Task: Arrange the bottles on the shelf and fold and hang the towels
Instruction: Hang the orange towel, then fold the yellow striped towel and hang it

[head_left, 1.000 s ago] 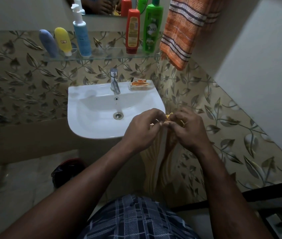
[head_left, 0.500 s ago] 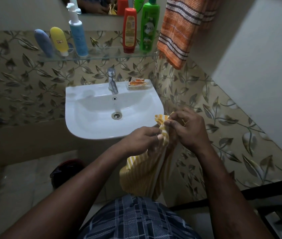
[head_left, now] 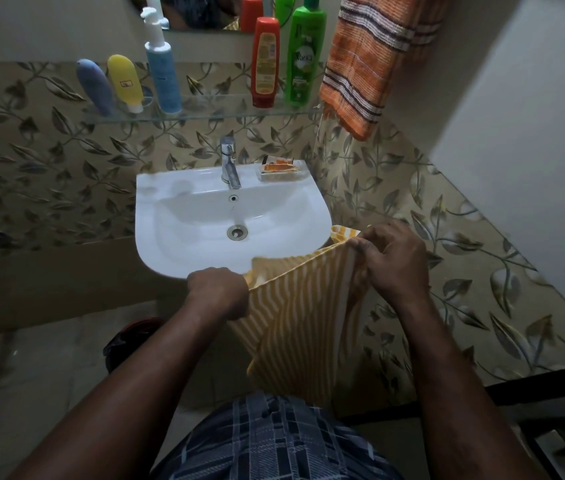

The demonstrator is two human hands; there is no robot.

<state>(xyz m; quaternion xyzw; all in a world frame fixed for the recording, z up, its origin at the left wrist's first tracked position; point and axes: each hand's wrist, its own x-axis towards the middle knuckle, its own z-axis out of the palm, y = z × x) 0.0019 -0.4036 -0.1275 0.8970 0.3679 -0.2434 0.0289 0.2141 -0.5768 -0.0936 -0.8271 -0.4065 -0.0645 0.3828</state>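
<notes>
1. Current state. I hold the yellow striped towel (head_left: 302, 313) stretched by its top edge, in front of my body and just ahead of the sink (head_left: 184, 216) front rim. My left hand (head_left: 218, 292) is curled round the left end of that edge. My right hand (head_left: 392, 261) pinches the right end between thumb and fingertips, and sits higher than the left. The rest of the cloth hangs free below. The orange towel (head_left: 371, 60) already hangs at the upper right, and five bottles stand on the glass shelf (head_left: 205, 114).

2. Hazards, as I judge them.
- Uneven fold: the top edge slopes down to the left. If I bring the ends together without levelling them, the halves will probably not match.
- Lost grip: the right hand's pinch takes little cloth. A sharp tug could pull that end out and drop it toward the floor.
- Wetting: the top edge is near the basin. Any swing forward may put cloth into it.
- Shelf strike: the green bottle (head_left: 303, 57) stands just beside the orange towel. Raising the yellow towel there could tip it into the red bottle (head_left: 265, 62).

3. Legible text. The green bottle reads "Vatika". The labels on the red bottle, the yellow tube (head_left: 125, 83) and the pump bottle (head_left: 161, 67) are too small to read.
</notes>
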